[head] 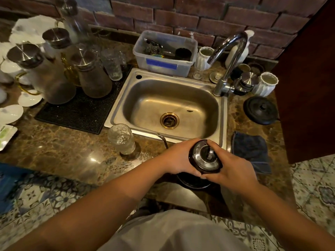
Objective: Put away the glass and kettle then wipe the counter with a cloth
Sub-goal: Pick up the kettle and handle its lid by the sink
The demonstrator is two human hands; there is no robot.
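Both hands grip a small black kettle (205, 156) with a shiny steel lid, held over the counter's front edge just below the sink. My left hand (179, 157) wraps its left side and my right hand (229, 164) wraps its right side. The kettle's thin curved spout (163, 140) points away toward the sink. A clear textured glass (121, 138) stands on the brown marble counter (59, 147), left of the kettle and apart from my hands. A dark blue cloth (251, 151) lies folded on the counter to the right of the sink.
A steel sink (172, 105) with a curved tap (228, 57) fills the middle. Glass carafes (90, 75) stand on a black mat (81, 113) at left, plates beyond them. A plastic tub (165, 53), white cups and a black lid (261, 110) sit behind and right. A dark wooden panel (308, 78) rises at right.
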